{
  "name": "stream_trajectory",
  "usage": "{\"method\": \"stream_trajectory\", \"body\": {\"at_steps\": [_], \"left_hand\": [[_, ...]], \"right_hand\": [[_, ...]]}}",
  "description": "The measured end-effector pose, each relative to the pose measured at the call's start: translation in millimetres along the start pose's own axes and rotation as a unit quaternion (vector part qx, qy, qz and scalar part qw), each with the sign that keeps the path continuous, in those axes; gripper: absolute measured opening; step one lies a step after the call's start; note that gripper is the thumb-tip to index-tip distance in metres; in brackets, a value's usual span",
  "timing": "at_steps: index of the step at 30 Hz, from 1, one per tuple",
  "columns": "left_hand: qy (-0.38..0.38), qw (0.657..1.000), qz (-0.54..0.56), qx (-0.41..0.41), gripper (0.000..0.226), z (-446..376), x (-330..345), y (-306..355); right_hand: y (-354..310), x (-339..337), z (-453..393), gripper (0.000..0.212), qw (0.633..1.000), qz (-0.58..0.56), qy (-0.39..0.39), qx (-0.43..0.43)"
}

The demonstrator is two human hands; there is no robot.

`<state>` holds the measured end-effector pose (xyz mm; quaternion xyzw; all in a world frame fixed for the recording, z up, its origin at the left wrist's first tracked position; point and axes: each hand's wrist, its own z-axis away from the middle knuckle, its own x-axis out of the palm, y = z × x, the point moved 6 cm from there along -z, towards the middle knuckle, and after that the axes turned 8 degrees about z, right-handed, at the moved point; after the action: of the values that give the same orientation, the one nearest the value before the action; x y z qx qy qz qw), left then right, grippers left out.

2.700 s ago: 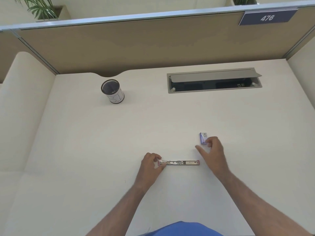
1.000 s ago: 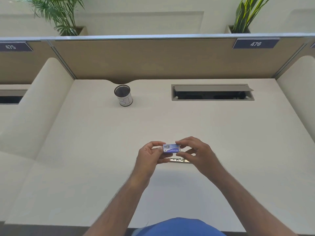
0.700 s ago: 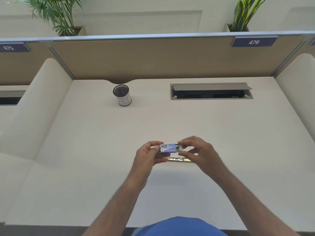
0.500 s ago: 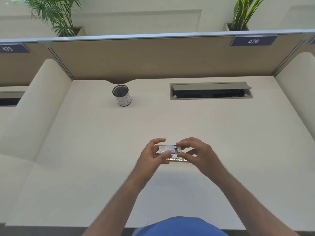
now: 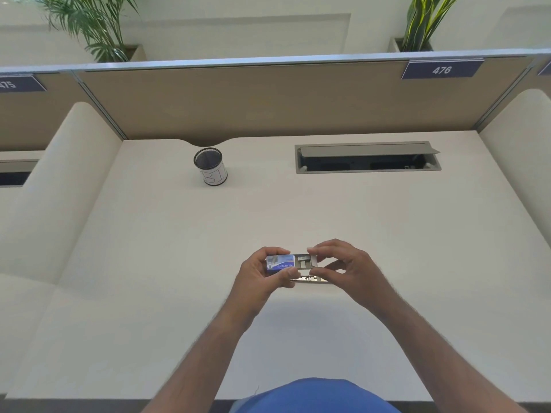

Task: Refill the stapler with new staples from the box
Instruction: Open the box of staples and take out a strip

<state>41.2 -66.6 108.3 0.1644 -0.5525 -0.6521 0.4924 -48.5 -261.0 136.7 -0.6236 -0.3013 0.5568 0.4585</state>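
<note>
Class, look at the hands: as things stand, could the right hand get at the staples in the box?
Probably yes: the left hand holds the box, its tray slid out, and the right hand pinches right at the uncovered staples.

You sit at a cream desk (image 5: 149, 263) walled by a tan partition (image 5: 268, 99) with a pale metal top rail. A dark plate reading 476 (image 5: 441, 70) sits at its upper right, 475 (image 5: 12, 84) at far left. Two potted plants (image 5: 89, 22) stand behind it. Rounded cream side panels (image 5: 59, 186) flank you.
</note>
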Motion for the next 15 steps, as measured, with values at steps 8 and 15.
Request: {"method": "stream_trajectory", "body": {"at_steps": [8,15], "left_hand": [[-0.010,1.000,0.001,-0.003,0.034,1,4,-2],[-0.022,1.000,-0.006,-0.002,0.033,-2,7,-2]], "right_hand": [[-7,2,-5,0.015,0.996,0.078,-0.011,-0.037],[-21,1,-7,0.010,0.984,0.168,-0.003,-0.066]]}}
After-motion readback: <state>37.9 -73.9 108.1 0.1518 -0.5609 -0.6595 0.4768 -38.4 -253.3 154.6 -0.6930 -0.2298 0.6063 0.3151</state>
